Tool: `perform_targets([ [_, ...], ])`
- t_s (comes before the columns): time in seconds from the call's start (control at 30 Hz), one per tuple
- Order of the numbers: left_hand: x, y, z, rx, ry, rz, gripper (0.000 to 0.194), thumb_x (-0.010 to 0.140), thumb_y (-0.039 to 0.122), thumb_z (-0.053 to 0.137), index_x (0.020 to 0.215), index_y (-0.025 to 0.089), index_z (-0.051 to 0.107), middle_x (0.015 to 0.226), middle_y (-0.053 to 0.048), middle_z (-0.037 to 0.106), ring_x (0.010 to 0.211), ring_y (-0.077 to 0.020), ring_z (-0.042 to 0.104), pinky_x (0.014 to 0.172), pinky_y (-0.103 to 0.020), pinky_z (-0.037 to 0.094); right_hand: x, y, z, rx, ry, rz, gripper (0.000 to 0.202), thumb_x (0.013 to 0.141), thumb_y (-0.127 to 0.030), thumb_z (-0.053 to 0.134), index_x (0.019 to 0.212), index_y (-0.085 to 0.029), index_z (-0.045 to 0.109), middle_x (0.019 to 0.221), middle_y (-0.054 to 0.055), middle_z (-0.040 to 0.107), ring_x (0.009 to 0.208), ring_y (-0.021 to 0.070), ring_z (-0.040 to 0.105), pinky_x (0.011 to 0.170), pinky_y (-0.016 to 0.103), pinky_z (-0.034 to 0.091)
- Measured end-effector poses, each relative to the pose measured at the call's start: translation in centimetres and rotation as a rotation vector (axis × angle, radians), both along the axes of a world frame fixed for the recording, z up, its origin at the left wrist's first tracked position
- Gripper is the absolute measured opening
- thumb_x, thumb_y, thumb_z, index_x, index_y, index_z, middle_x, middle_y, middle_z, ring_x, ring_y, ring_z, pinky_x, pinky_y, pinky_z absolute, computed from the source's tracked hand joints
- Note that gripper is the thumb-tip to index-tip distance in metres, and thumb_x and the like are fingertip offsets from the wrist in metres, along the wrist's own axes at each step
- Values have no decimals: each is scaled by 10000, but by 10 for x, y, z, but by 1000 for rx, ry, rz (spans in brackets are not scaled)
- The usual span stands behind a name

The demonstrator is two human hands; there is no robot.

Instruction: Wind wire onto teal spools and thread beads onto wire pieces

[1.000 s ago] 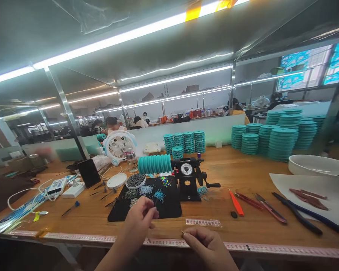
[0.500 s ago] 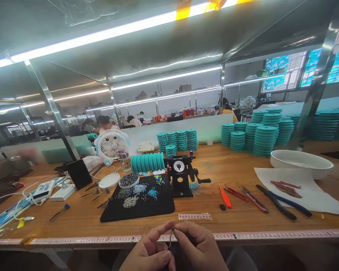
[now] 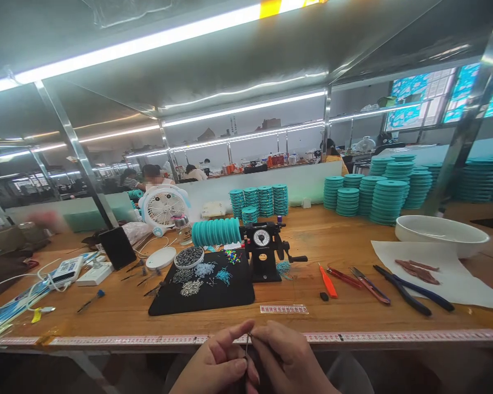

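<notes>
At the table's front edge my left hand [image 3: 217, 358] pinches a thin needle-like metal rod [image 3: 247, 347] between thumb and fingers, with its index finger stretched toward the top. The rod stands nearly upright, and its lower end is hidden in the fingers. Close against it, my right hand [image 3: 290, 353] is closed, thumb and index finger pinched at the rod's upper end. A tiny piece shows there, too small to name. Beyond the hands lies a black mat [image 3: 225, 298] with small metal rings [image 3: 191, 288], pale blue bits [image 3: 204, 269], coloured beads [image 3: 233, 256] and a bowl of dark grey pieces [image 3: 189, 256].
A black hand-cranked winder [image 3: 263, 251] carries several teal spools [image 3: 216, 232]. To its right lie an orange-handled tool [image 3: 327, 282], red tweezers [image 3: 345, 276], scissors [image 3: 370, 285] and dark-blue-handled pliers [image 3: 413, 290]. A white bowl [image 3: 439, 235] stands behind paper [image 3: 456, 287]. Teal spool stacks [image 3: 388, 202] stand behind.
The view has shifted slightly. Both hands stay together around the rod, and the right fingers have closed a little more over its upper end.
</notes>
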State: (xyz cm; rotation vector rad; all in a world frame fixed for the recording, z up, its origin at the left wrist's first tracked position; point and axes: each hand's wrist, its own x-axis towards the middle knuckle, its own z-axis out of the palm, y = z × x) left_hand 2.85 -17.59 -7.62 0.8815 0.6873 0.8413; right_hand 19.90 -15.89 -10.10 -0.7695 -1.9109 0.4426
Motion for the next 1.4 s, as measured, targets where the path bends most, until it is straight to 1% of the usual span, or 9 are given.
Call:
perform_targets([
  [0.23,7,-5,6,38,323,170,443,650,330,768,1049,161,676,566,-9,619,400,-72,485,329,-138,281,4,-3,4,-32,-165,68,226,879,-162,405,689,-194,524,648,13,596,584,129,551,540,207,369],
  [0.33,12,-8,8,131,393,229,305,707,356,713,938,156,720,579,-25,642,550,-130,568,566,-225,483,0,-5,-2,10,-201,17,199,871,-161,395,719,-187,522,658,38,614,578,145,569,534,220,370],
  [0.43,11,-9,5,310,542,319,235,749,371,662,838,164,730,827,-79,705,831,-219,612,843,-334,460,-2,-6,-7,49,-207,-12,191,884,-154,366,783,-180,527,680,59,632,596,159,596,550,225,383],
  [0.57,5,-8,0,430,748,338,231,791,379,600,818,171,695,858,-89,695,860,-246,598,828,-353,450,-2,-8,-8,48,-204,-9,175,896,-156,364,802,-183,509,674,49,625,579,149,586,539,218,377],
  [0.77,8,-13,4,307,589,297,246,748,356,652,896,164,696,875,-87,693,858,-231,605,796,-324,474,-3,-10,-14,78,-176,-38,156,892,-151,375,782,-197,475,656,31,608,568,140,577,528,213,365],
  [0.87,12,-14,5,217,523,302,295,721,352,684,930,145,693,840,-89,690,744,-191,618,652,-260,492,-4,-10,-18,116,-155,-66,171,902,-143,360,778,-197,464,651,28,598,561,137,570,520,217,359],
  [1.03,10,-10,0,79,513,241,481,719,438,670,1053,93,651,547,-34,615,323,-50,389,311,-165,211,-5,-9,-15,242,-110,-86,197,928,-135,348,788,-200,470,602,-5,566,503,118,525,500,213,352],
  [1.3,14,-9,1,91,469,235,479,711,475,680,1023,112,687,529,-14,573,340,-31,325,337,-183,168,-6,-11,-16,210,-60,-79,191,925,-125,358,790,-208,463,604,-13,560,513,115,523,514,211,365],
  [1.4,17,-9,1,68,343,259,427,662,451,735,928,117,723,494,15,501,426,-50,364,424,-179,270,-7,-12,-16,214,-59,-96,179,925,-128,356,804,-207,461,614,-7,567,517,118,531,512,210,369],
])
